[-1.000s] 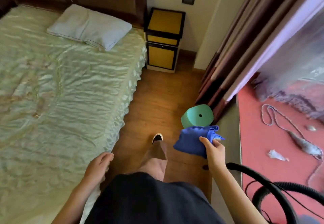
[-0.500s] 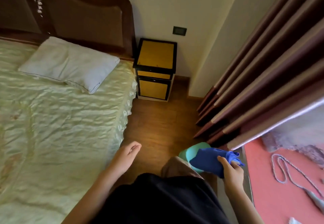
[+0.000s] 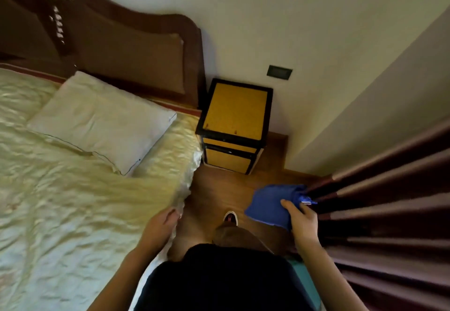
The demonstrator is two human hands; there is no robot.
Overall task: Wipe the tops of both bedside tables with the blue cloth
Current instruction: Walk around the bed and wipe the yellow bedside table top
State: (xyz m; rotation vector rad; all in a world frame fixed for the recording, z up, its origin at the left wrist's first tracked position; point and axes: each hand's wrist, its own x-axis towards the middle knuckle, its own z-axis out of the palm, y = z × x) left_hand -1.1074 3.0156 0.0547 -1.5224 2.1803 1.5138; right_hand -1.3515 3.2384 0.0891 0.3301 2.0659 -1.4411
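At lower right of centre the right hand grips the bunched blue cloth with its thumb on top, while the left hand hangs loosely curled and holding nothing at the bed's edge. Above them, near mid-frame, the yellow, black-framed bedside table stands between the headboard and the wall, with brown curtains at right

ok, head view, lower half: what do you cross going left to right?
left hand → shoe → blue cloth → right hand, which grips the cloth → curtain
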